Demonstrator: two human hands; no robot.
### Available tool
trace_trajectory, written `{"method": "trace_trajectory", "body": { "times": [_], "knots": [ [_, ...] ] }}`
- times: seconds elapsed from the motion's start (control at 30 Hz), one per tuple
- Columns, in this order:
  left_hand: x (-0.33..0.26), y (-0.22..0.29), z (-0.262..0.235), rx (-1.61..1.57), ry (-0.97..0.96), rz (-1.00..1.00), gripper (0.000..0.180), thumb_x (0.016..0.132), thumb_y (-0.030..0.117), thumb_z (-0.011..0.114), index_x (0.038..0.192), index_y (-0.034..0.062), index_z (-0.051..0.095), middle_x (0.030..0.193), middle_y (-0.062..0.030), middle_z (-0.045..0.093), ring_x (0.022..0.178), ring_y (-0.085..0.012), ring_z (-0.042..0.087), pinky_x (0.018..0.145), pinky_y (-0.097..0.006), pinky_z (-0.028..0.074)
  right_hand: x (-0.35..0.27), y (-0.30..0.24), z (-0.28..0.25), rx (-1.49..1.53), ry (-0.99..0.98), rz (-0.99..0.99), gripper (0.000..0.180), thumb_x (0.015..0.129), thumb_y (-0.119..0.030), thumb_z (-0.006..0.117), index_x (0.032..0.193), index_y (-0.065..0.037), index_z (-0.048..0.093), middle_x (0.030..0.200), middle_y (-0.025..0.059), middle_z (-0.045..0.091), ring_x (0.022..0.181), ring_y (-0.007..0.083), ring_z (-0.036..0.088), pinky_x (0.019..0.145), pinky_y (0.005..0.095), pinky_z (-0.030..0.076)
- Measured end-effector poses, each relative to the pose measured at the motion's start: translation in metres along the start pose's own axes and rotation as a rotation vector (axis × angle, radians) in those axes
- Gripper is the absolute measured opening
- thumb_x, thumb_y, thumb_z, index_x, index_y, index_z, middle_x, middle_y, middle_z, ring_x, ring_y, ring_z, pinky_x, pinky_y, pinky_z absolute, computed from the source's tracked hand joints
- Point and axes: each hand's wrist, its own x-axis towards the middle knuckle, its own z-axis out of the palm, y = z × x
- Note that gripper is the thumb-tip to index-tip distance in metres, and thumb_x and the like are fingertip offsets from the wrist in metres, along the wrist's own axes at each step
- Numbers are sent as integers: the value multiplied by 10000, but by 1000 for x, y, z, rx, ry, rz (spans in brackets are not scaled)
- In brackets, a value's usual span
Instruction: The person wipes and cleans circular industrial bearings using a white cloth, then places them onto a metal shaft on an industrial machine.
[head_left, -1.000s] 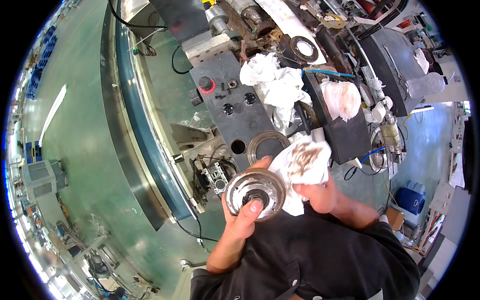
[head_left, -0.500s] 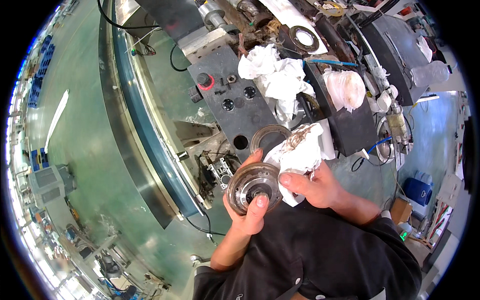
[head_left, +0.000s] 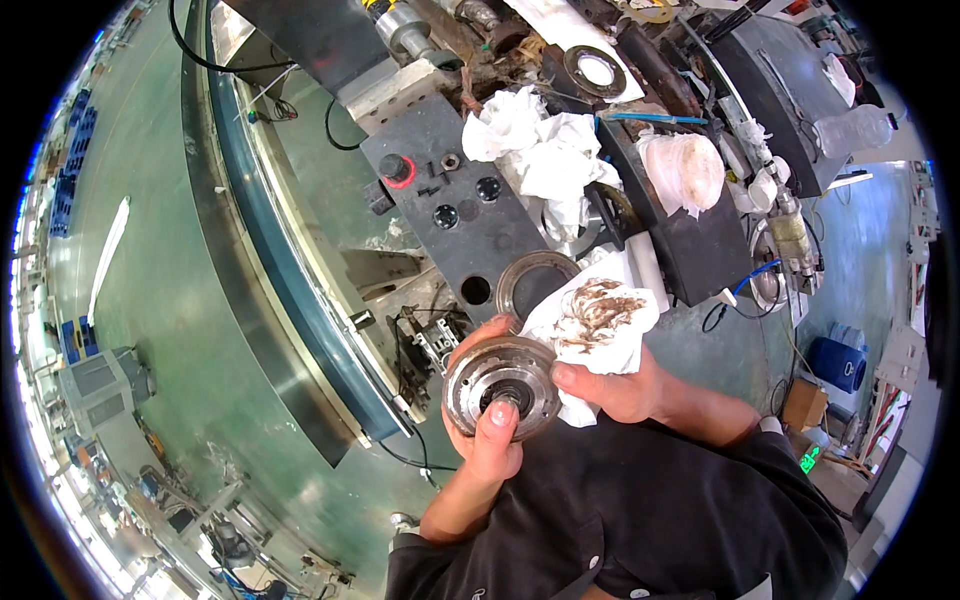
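Round metal part, head view: the round metal part (head_left: 470, 385) is held up in front of the shirt (head_left: 640, 490), short of the near end of the bench (head_left: 475, 225).
Left hand: the left hand (head_left: 490, 452) is curled firmly round its rim, thumb pressed at the central bore.
Right hand: the right hand (head_left: 630, 392) is closed on the cloth (head_left: 600, 325), thumb tip right by the rim.
Drop: should the metal be greasy, the part could slide out, since one hand seems to carry all its weight.
Smear: the cloth's dark stains could rub back onto the metal if that dirty face meets it.
Snag: a trailing cloth edge could catch the metal ring (head_left: 506, 283) lying on the bench and drag it.
Cloth, against half a second ago: it was bunched up; now it lies flatter, stained face showing more.
Part, against then: it faces the camera more squarely, the left thumb still at the bore.
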Motion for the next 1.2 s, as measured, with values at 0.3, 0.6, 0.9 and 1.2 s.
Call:
{"method": "trace_trajectory", "body": {
  "times": [0.3, 0.6, 0.9, 1.2],
  "knots": [
    [5, 3, -11, 129, -295, -33, 649, 820, 292, 623, 1272, -129, 425, 1091, -156, 601, 970, -173, 576, 879, -288, 434, 2, 7, -18, -149, 9, -57, 235, 882, -59, 577, 1110, -10, 558, 1020, 54, 598, 927, 131, 536, 822, 292, 427],
    [14, 12, -11, 149, -456, -106, 558, 831, 192, 619, 1281, -85, 439, 1120, -143, 590, 1002, -157, 560, 891, -280, 422, 7, 7, -33, -139, -93, -44, 215, 900, -62, 536, 1105, -2, 555, 1038, 46, 581, 950, 129, 523, 835, 293, 421],
    [21, -2, -5, 161, -367, 339, 1094, 577, 164, 858, 1403, -55, 175, 1206, -148, 518, 1105, -207, 529, 962, -332, 397, -8, 19, -1, 133, 132, -43, 317, 944, -99, 469, 1251, -18, 475, 1185, 70, 546, 1080, 155, 512, 925, 307, 409],
    [22, 4, -32, -11, -350, -19, 579, 814, 324, 602, 1181, -113, 503, 1083, -148, 610, 967, -171, 584, 857, -301, 454, -16, 26, -16, -2, 338, 94, 300, 910, -96, 546, 1198, -25, 504, 1068, 38, 579, 974, 119, 549, 829, 286, 469]
  ]
}}
